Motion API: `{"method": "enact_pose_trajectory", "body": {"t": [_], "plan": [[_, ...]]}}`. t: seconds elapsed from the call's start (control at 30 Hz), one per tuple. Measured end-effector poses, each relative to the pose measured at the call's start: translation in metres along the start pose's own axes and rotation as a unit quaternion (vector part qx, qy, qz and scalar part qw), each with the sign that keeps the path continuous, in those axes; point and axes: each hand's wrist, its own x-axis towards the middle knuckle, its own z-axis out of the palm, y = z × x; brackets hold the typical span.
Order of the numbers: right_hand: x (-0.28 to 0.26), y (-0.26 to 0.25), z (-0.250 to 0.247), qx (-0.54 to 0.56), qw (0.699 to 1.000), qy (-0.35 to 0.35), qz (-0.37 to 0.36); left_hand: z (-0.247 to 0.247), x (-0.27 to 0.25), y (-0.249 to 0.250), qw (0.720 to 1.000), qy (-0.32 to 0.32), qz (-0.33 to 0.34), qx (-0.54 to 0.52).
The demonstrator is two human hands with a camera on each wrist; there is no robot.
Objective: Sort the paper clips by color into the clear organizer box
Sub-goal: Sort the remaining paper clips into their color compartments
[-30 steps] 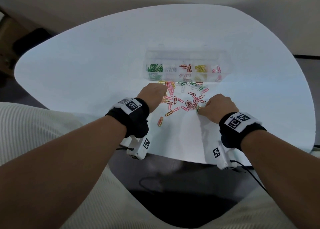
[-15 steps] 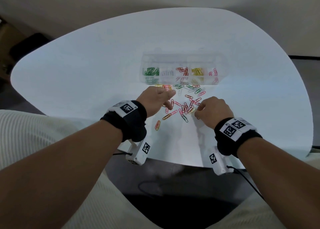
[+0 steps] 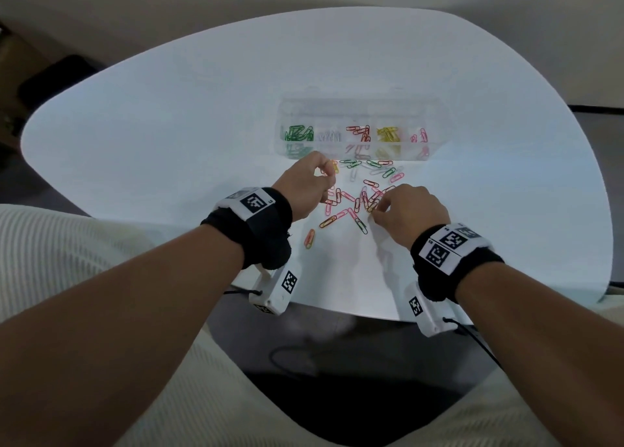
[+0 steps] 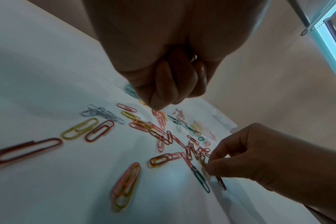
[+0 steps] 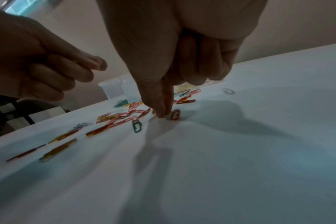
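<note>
On the white table (image 3: 169, 136), loose paper clips (image 3: 354, 203) of mixed colours lie scattered just in front of the clear organizer box (image 3: 358, 108), whose compartments hold green, white, red, yellow and pink clips. My left hand (image 3: 304, 186) hovers above the pile, fingers curled; whether it holds a clip I cannot tell. My right hand (image 3: 410, 208) pinches thumb and forefinger down at the pile's near edge, beside 1 red clip (image 5: 175, 114).
</note>
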Motion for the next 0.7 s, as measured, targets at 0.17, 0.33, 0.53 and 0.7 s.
{"method": "enact_pose_trajectory", "body": {"t": [0.17,0.33,0.53,0.7], "plan": [[0.002,-0.002,-0.003,-0.008,1.000,0.000,0.002,-0.001,0.001,-0.003,1.000,-0.028,0.001,-0.001],[0.002,-0.004,-0.001,0.000,1.000,-0.015,0.018,0.004,-0.001,-0.003,0.998,-0.047,-0.024,-0.030],[-0.001,-0.017,0.004,-0.043,0.998,-0.041,-0.006,0.007,-0.003,-0.005,0.994,-0.043,-0.060,-0.082],[-0.003,-0.011,-0.011,0.064,0.995,-0.072,0.000,0.006,-0.001,-0.004,0.972,-0.037,-0.117,-0.202]]}}
